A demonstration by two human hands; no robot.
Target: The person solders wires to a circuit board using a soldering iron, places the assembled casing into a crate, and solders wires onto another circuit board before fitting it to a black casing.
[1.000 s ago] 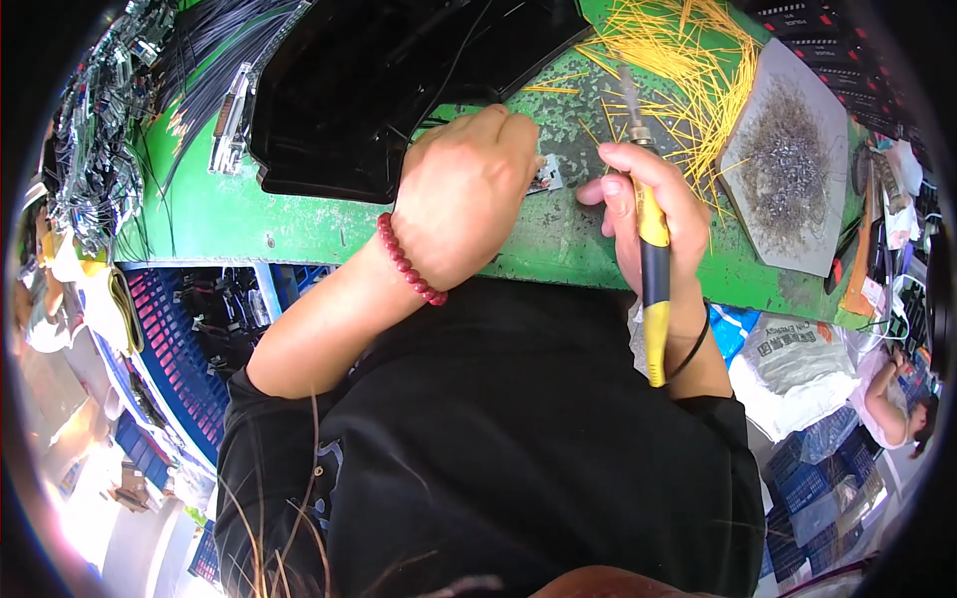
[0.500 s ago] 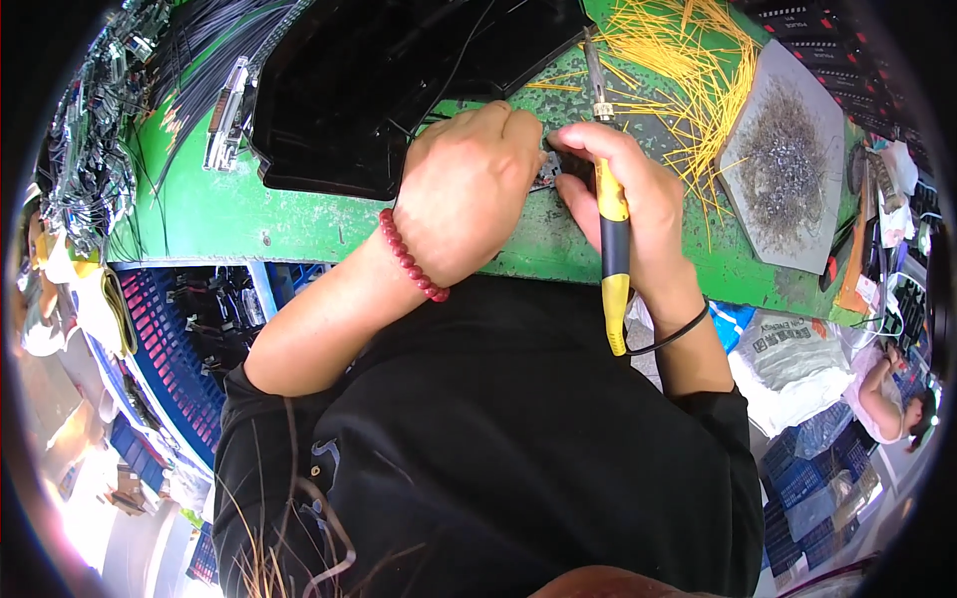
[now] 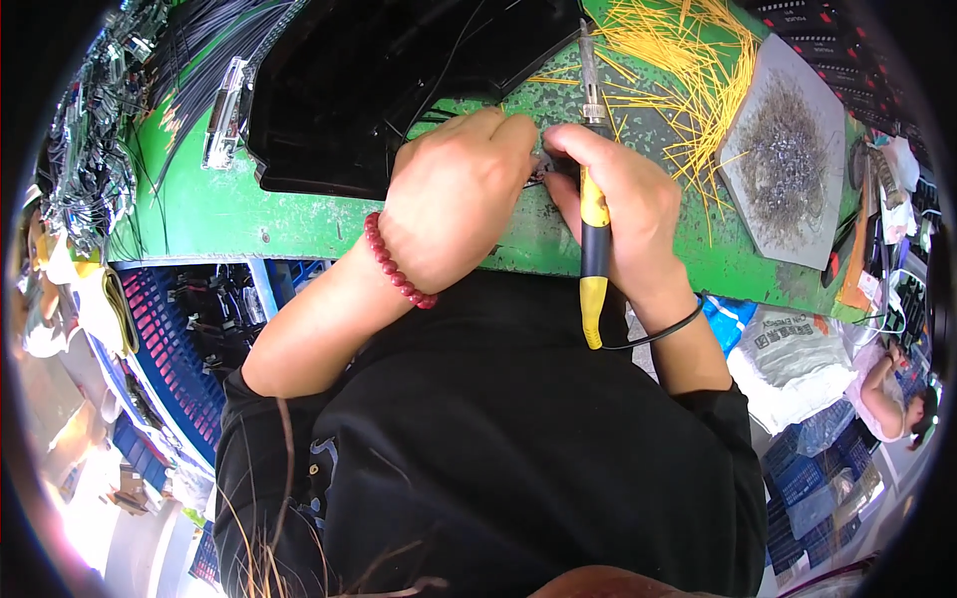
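Observation:
A soldering iron (image 3: 595, 254) with a yellow and black handle lies in my right hand (image 3: 638, 204), its metal tip pointing away from me. The thumb and forefinger of that hand reach toward a small part (image 3: 539, 173), which is mostly hidden. My left hand (image 3: 459, 184), back upward, has its fingers curled at the same small part, close to the right fingertips. What its fingertips pinch is covered by the hand. A red bead bracelet (image 3: 397, 261) rings the left wrist. Both hands are over the front of the green table (image 3: 329, 224).
A black tray (image 3: 324, 110) fills the table behind my left hand. Yellow wires (image 3: 688, 90) are scattered at far right, beside a grey board (image 3: 783, 149) covered in solder bits. Dark wires (image 3: 214, 55) and clear-cased parts (image 3: 227, 115) lie at left. A blue crate (image 3: 174, 349) stands below.
Both hands have shifted slightly, the left one leftward and a little nearer to me. The soldering iron's handle has swung a little left in my right hand.

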